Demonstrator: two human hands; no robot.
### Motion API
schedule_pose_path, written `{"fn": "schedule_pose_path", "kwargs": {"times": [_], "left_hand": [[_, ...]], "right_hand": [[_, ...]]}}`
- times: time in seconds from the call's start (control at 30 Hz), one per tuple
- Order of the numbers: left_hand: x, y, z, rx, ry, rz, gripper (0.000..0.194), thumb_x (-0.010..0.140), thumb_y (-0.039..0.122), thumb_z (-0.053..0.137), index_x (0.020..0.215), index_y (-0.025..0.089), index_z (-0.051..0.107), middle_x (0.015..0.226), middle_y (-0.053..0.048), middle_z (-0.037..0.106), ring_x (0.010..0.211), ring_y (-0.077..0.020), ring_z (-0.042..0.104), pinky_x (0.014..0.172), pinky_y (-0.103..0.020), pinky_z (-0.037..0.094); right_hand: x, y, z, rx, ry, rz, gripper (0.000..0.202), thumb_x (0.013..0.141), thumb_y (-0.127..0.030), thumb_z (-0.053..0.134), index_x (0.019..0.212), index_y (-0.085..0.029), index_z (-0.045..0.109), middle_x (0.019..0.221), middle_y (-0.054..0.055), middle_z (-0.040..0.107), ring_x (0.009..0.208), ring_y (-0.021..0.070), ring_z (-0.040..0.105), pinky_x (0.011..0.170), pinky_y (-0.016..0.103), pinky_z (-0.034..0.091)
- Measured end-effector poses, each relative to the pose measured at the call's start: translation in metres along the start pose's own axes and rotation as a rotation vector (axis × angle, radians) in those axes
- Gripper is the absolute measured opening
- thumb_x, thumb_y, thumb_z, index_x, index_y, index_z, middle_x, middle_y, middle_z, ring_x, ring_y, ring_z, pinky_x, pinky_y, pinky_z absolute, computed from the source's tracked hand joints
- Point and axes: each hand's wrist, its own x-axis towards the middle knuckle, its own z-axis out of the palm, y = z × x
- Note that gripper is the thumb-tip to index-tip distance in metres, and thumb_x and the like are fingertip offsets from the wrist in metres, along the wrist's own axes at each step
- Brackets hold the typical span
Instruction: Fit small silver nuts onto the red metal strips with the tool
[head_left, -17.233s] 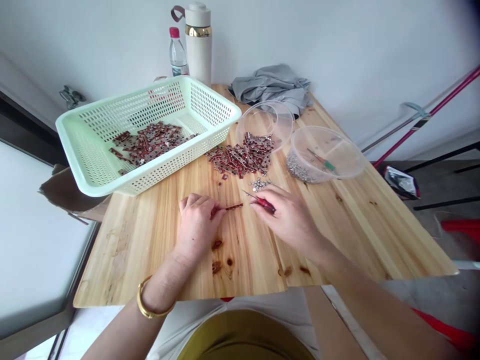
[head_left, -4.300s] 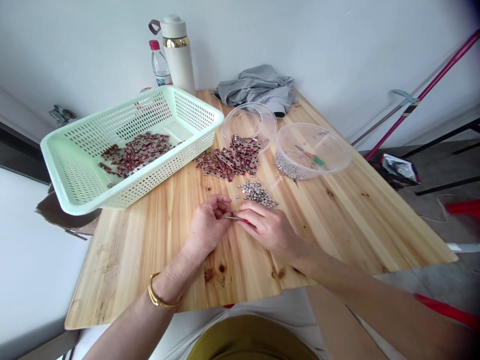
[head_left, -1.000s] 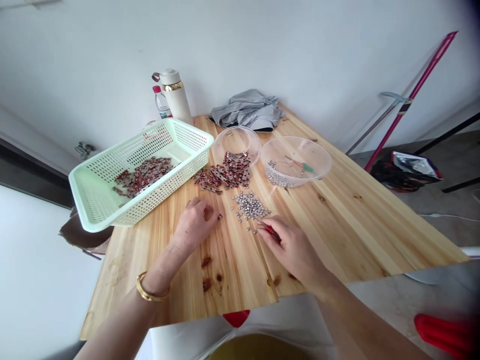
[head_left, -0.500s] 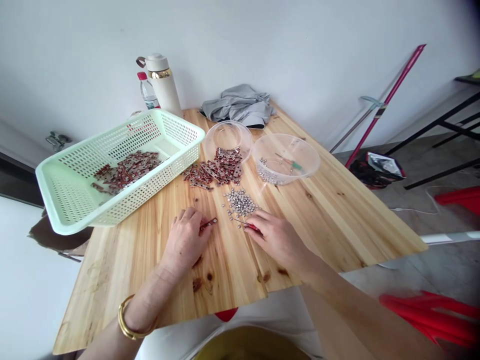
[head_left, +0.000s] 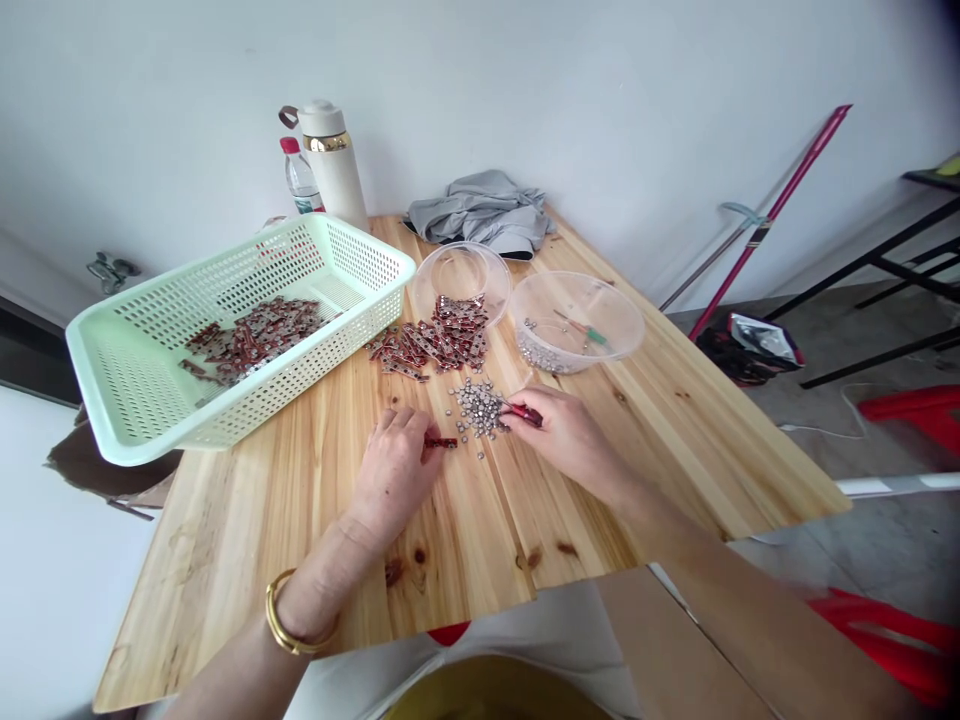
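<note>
My left hand (head_left: 395, 462) rests low over the wooden table, its fingers closed on a short dark red strip (head_left: 442, 442) with small metal spots. One end of the strip sticks out to the right of the fingertips. In my right hand (head_left: 559, 432) is a thin red-handled tool (head_left: 525, 413), its kind hard to tell. The tool's tip reaches the right side of a heap of small silvery metal pieces (head_left: 480, 405). Just behind that heap lies a pile of similar dark red strips (head_left: 431, 343), partly on a clear round lid (head_left: 495, 285).
A pale green perforated basket (head_left: 300, 385) holding more strips stands at left. Behind the right hand, a clear plastic bowl (head_left: 626, 320) contains silvery pieces and a green-handled tool (head_left: 594, 335). A white flask (head_left: 337, 175), a bottle (head_left: 301, 182) and grey cloth (head_left: 480, 212) are at the back.
My right hand has moved away from me, bringing the tool to the silvery heap. My left hand has shifted right with the strip, which now points more level.
</note>
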Motion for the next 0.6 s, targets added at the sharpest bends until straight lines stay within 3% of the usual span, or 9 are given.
{"fn": "schedule_pose_path", "kwargs": {"times": [0.13,0.3,0.43,0.6], "left_hand": [[-0.003,0.003,-0.002,-0.069,-0.026,-0.052,0.011,0.081,0.012,0.065,0.077,0.019,0.057,0.077,-0.003,0.063,0.082,-0.0225,0.057,0.072,-0.035,0.048],[-0.005,0.003,-0.004,-0.140,-0.055,-0.095,0.012,0.080,0.012,0.068,0.076,0.020,0.060,0.077,-0.002,0.066,0.080,-0.0204,0.060,0.071,-0.033,0.048],[-0.007,0.001,-0.001,-0.138,-0.020,-0.044,0.009,0.081,0.018,0.070,0.077,0.020,0.062,0.079,-0.002,0.066,0.082,-0.0208,0.059,0.073,-0.033,0.048],[-0.008,0.001,0.001,-0.171,-0.013,-0.002,0.009,0.081,0.016,0.070,0.078,0.020,0.062,0.080,-0.002,0.066,0.084,-0.0208,0.058,0.076,-0.034,0.048]], "right_hand": [[0.005,-0.004,0.004,-0.024,-0.060,0.008,0.009,0.086,-0.019,0.060,0.078,-0.020,0.060,0.084,0.003,0.064,0.080,0.0172,0.060,0.071,0.028,0.045],[0.004,-0.011,0.010,0.002,-0.004,0.008,0.013,0.083,-0.016,0.064,0.073,-0.019,0.058,0.075,0.001,0.060,0.071,0.0157,0.057,0.066,0.027,0.042],[-0.001,-0.030,0.018,0.119,-0.015,-0.051,0.010,0.087,-0.018,0.062,0.077,-0.020,0.059,0.079,0.000,0.061,0.073,0.0145,0.058,0.067,0.026,0.044],[0.002,-0.044,0.029,0.043,-0.071,-0.102,0.015,0.089,-0.014,0.057,0.075,-0.020,0.059,0.080,0.002,0.060,0.077,0.0159,0.058,0.069,0.027,0.044]]}}
